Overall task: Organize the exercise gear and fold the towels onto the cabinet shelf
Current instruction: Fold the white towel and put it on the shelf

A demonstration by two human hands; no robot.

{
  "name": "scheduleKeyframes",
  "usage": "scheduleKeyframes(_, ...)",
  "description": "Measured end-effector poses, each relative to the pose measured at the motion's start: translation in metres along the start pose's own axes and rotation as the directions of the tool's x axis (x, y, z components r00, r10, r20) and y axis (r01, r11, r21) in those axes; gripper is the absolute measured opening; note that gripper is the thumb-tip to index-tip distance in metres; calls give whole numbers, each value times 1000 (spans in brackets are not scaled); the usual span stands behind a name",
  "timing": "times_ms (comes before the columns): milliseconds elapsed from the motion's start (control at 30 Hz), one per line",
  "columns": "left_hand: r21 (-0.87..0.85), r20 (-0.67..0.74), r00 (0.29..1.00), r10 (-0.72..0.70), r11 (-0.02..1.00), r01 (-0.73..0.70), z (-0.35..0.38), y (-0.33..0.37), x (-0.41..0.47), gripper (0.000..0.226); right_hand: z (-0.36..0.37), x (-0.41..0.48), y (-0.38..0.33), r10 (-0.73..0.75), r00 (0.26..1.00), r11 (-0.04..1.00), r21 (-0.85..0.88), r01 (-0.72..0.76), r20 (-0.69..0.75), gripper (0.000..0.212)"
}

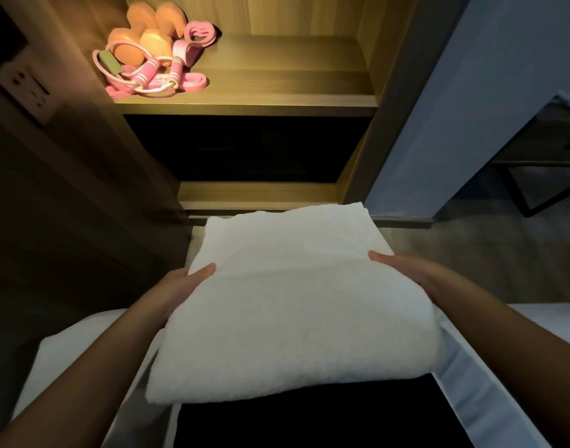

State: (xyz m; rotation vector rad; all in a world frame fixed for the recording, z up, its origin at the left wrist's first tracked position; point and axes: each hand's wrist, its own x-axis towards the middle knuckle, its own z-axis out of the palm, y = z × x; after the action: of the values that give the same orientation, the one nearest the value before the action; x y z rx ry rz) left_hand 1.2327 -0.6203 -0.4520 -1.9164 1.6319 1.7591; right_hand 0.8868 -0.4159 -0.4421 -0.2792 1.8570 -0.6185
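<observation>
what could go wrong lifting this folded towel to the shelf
The left hand and right hand hold the folded towel only at its sides, so the fold may sag open when lifted. The jump rope and dumbbells crowd the shelf at its left end; a towel set there could knock them.

Folded white towel [283,305], pink gear [154,56] shelved

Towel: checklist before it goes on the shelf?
1. Towel folded: ok, one flat bundle.
2. Left hand grip: ok, thumb on top at the left edge.
3. Right hand grip: ok, thumb on top at the right edge.
4. Shelf room: ok, bare wood shows right of the dumbbells and jump rope.
5. Hold underneath: cannot tell, hidden by the towel.
</observation>
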Motion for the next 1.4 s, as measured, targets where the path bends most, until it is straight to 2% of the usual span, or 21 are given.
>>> scheduleKeyframes(100, -91, 117, 990, -75, 992, 86, 0, -12, -25, 59, 0, -16, 14, 124, 988, 990, 58, -129, 89, 52)
scheduleKeyframes(200, -114, 243, 961, -133, 980, 165, -2, -32, -50, 57, 5, -33, 32, 132, 982, 981, 126, -149, 133, 51)
scheduleKeyframes(233, -116, 249, 962, -114, 982, 146, -2, -35, -54, 53, 6, -38, 34, 107, 985, 981, 149, -127, 134, 46)
scheduleKeyframes(300, -42, 132, 991, -38, 998, 44, -1, -34, -53, 39, 7, -44, 31, 55, 995, 984, 163, -68, 83, 29)
scheduleKeyframes(367, 78, 69, 998, -15, 997, 9, 1, -32, -52, 42, 8, -49, 28, 69, 996, 997, 33, -70, 49, 25)
scheduleKeyframes(467, 215, 112, 994, -14, 977, -11, 3, -33, -52, 72, 12, -49, 32, 39, 999, 973, -227, -40, -9, 45)
scheduleKeyframes(533, 465, -19, 996, 83, 883, -65, 3, -27, -57, 88, 15, -48, 29, -149, 977, 887, -457, 63, -153, 61)
scheduleKeyframes(567, 569, -131, 970, 206, 817, -97, 5, -20, -58, 94, 20, -49, 25, -297, 930, 817, -562, 132, -214, 63)
scheduleKeyframes(600, 648, -203, 894, 401, 739, -184, 11, -11, -60, 96, 27, -48, 19, -456, 856, 730, -653, 202, -244, 65)
scheduleKeyframes(667, 741, -164, 632, 757, 517, -428, 34, 12, -62, 82, 54, -43, 3, -691, 696, 548, -770, 327, -196, 68)
scheduleKeyframes(700, 775, -89, 554, 828, 406, -484, 50, 20, -58, 73, 69, -37, -5, -742, 657, 459, -813, 358, -130, 69)
scheduleKeyframes(733, 811, 3, 545, 838, 317, -492, 66, 25, -54, 66, 84, -30, -10, -751, 658, 377, -854, 359, -55, 68)
scheduleKeyframes(767, 839, 73, 607, 792, 280, -466, 81, 24, -48, 64, 95, -23, -12, -717, 697, 322, -885, 337, 4, 68)
scheduleKeyframes(833, 855, 89, 760, 644, 342, -390, 92, 14, -30, 66, 101, -10, -7, -595, 803, 339, -901, 271, 18, 71)
scheduleKeyframes(967, 744, -106, 889, 446, 629, -227, 74, 19, 5, 75, 87, 7, -8, -418, 899, 570, -808, 147, -130, 78)
scheduleKeyframes(1033, 480, -208, 955, 212, 873, -89, 61, 35, 22, 84, 77, 17, -24, -300, 929, 777, -620, 105, -218, 83)
scheduleKeyframes(1100, 136, -210, 978, -19, 990, 48, 45, 49, 37, 83, 61, 31, -39, -157, 942, 937, -347, 47, -296, 80)
scheduleKeyframes(1167, -112, -119, 982, -148, 985, 135, 31, 57, 49, 66, 47, 44, -47, -1, 955, 999, -45, -13, -296, 72)
scheduleKeyframes(1233, -220, -79, 983, -163, 965, 142, 25, 63, 59, 51, 39, 55, -49, 65, 972, 976, 218, -14, -228, 62)
scheduleKeyframes(1300, -215, -116, 983, -142, 970, 114, 25, 70, 67, 44, 35, 64, -51, 57, 977, 950, 311, 10, -204, 53)
scheduleKeyframes(1400, -142, -165, 979, -121, 985, 97, 24, 78, 77, 48, 32, 73, -56, 37, 976, 953, 301, 31, -216, 46)
